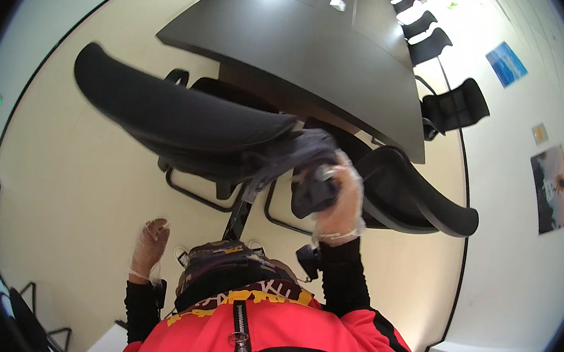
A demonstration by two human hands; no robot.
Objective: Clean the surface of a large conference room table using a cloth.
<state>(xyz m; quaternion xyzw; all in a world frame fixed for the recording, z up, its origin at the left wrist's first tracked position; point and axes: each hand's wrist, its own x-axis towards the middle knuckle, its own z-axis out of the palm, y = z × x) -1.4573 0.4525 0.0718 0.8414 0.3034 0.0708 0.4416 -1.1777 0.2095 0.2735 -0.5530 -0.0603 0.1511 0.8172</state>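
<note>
My right hand [344,201], in a clear plastic glove, grips a dark grey cloth [317,146]. Blurred and bunched, the cloth lies over the right end of a black chair backrest [182,109] in the picture; whether all of it touches the chair I cannot tell. Part of the cloth hangs below my fingers. Lower on the left, my left hand [150,249] hangs by my side in the same kind of glove. Its fingers look loosely curled, and no object shows in it.
Another black chair [406,192] stands just right of my right hand. Beyond both chairs is a long dark table [294,41] with a small white object [337,4] on it. More black chairs [456,106] line its right side, near a wall with pictures [552,189].
</note>
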